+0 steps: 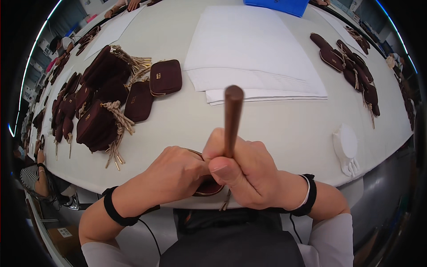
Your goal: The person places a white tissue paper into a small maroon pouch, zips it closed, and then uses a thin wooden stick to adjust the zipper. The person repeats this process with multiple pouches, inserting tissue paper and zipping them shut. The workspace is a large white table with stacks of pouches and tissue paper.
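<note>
A brown rod [233,120] rises from the right hand [253,173], fingers [214,139] wrapped around it, while beside them the left hand [173,175], fingers bent, hold hidden, meets a zippered pouch [207,188].

a broad off-white table [289,138] spans most of the view, its edges bowed by the lens, with grey floor [380,178] past its lower right side. bright white light strips [31,58] line both sides; a brown cardboard box [64,238] sits at lower left.
</note>
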`<state>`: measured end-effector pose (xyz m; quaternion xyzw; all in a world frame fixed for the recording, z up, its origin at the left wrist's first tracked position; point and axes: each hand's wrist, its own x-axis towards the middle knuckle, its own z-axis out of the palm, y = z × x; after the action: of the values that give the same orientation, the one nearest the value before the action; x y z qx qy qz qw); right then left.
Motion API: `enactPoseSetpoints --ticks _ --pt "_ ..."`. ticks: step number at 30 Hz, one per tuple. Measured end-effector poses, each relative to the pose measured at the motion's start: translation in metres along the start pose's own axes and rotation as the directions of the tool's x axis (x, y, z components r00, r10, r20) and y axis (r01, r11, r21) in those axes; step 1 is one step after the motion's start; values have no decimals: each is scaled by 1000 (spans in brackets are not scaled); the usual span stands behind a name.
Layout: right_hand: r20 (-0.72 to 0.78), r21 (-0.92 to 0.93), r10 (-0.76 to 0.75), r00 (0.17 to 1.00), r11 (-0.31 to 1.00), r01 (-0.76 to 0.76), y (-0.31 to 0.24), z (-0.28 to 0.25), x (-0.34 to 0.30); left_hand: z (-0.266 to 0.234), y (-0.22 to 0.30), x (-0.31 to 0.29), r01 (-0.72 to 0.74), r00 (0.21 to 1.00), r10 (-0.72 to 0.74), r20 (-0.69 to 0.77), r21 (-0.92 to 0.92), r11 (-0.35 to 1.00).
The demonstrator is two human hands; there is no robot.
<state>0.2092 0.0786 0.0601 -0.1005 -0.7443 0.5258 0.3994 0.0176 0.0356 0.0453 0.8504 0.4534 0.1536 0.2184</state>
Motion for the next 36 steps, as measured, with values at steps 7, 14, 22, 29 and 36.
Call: enactPoseSetpoints --ticks 7,14,22,29,36 --pt "-123 -19 9 992 1000 -11 14 -3 14 -6 7 10 -77 996 76 46 27 997" --pt "-176 -86 59 983 993 -75 26 -5 26 -15 9 19 -178 968 161 191 72 981" --pt "-245 177 94 965 983 -51 3 -21 -21 -2 14 13 -232 972 227 58 94 968" --pt "-138 295 288 948 925 -238 -12 -34 -40 4 9 12 -225 974 226 14 -79 971" --pt "-52 297 284 957 920 -257 -9 -36 -29 -4 9 19 -185 951 213 225 -141 973"
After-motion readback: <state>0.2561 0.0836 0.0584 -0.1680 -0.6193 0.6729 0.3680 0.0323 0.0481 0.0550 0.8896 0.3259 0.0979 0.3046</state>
